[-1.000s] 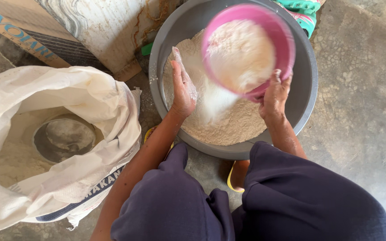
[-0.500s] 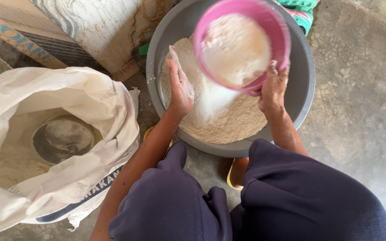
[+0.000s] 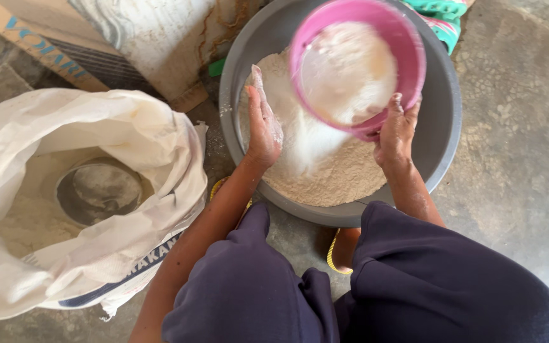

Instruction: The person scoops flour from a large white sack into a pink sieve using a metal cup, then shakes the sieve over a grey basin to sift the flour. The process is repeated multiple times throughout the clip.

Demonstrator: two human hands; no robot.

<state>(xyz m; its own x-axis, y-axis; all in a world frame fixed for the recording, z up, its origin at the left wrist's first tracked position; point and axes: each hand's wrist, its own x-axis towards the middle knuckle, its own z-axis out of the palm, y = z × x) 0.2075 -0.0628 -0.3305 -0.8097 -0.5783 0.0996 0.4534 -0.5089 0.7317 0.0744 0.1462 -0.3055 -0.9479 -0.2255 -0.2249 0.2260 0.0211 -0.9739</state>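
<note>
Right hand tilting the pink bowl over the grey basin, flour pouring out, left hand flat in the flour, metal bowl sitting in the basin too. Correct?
Not quite. In the head view the metal bowl sits inside the open white sack to the left, not in the grey basin. The rest holds: right hand tilts the pink bowl, flour pours, left hand rests in it.

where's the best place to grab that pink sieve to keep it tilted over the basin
Probably at its rim, on the low near side. The pink sieve tilts toward the person over the grey basin, flour spilling down. The right hand holds that low edge from below; the left hand stands open beside it, so the left rim is free.
</note>
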